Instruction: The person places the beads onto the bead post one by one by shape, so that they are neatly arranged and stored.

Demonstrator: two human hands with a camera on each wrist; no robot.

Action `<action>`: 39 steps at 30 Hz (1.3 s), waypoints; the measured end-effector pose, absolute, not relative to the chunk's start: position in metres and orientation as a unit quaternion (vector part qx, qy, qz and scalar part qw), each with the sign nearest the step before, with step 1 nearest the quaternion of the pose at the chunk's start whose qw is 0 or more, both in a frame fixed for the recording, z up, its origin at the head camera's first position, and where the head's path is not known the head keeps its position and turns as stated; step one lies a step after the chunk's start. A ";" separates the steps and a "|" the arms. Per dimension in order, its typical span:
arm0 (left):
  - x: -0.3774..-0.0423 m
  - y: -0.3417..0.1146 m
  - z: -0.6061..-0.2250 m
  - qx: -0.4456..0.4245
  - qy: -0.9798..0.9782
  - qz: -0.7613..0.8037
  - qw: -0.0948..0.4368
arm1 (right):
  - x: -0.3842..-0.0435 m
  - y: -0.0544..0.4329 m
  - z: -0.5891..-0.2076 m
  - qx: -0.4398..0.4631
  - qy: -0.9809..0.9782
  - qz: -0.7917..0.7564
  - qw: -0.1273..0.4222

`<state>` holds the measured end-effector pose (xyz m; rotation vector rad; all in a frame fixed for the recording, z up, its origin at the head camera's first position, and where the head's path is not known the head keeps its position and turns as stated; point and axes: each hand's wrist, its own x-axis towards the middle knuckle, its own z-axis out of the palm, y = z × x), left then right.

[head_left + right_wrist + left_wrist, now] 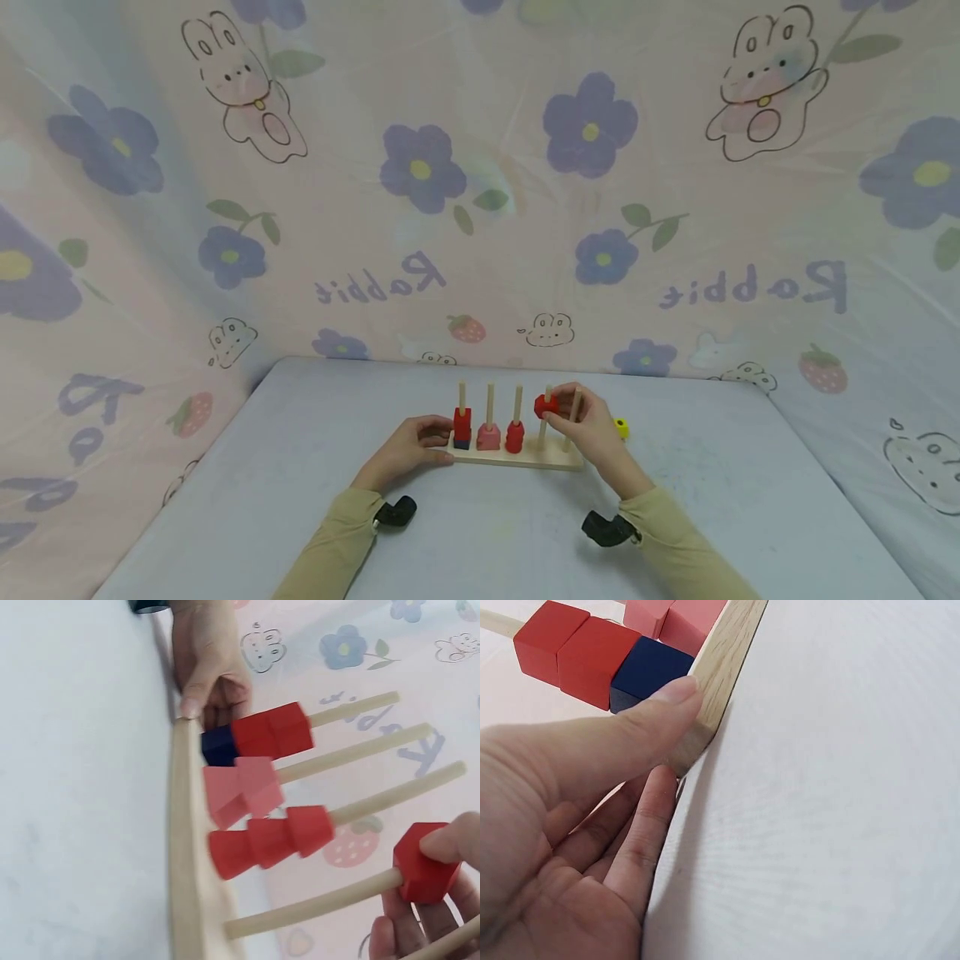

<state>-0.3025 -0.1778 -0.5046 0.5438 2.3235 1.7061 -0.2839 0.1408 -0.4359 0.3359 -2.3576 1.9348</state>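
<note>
A wooden peg stacker has a long base [517,461] and several upright pegs. My left hand [408,450] holds the left end of that base, its thumb [656,712] on the edge beside the blue cube [654,669]. Two red cubes [462,421] sit above the blue one on the leftmost peg. Pink blocks [488,437] are on the second peg, and red tapered blocks [274,841] are stacked on the third. Between thumb and fingers, my right hand [596,429] pinches a red hexagonal block [416,862], which is around the upper part of the fourth peg.
Behind the right hand lies a yellow block [622,428] with a dark hole, partly hidden. The rightmost peg [574,410] stands close to the right fingers. A white-covered table [480,533] meets a patterned cloth backdrop [495,250] at the back.
</note>
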 end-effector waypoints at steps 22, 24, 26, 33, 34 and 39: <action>-0.302 -0.177 -0.504 0.178 0.798 0.566 0.105 | -0.281 0.135 -0.479 0.050 -0.819 0.571 0.031; -0.302 -0.177 -0.504 0.178 0.796 0.570 0.105 | -0.282 0.136 -0.481 0.049 -0.822 0.566 0.031; -0.301 -0.176 -0.503 0.178 0.794 0.573 0.104 | -0.283 0.136 -0.481 0.049 -0.825 0.562 0.031; -0.297 -0.175 -0.500 0.175 0.794 0.573 0.107 | -0.277 0.140 -0.480 0.072 -0.815 0.573 0.035; -0.297 -0.176 -0.500 0.173 0.795 0.572 0.107 | -0.276 0.141 -0.479 0.077 -0.811 0.579 0.034; -0.297 -0.176 -0.502 0.171 0.797 0.569 0.105 | -0.272 0.153 -0.475 0.120 -0.802 0.584 0.029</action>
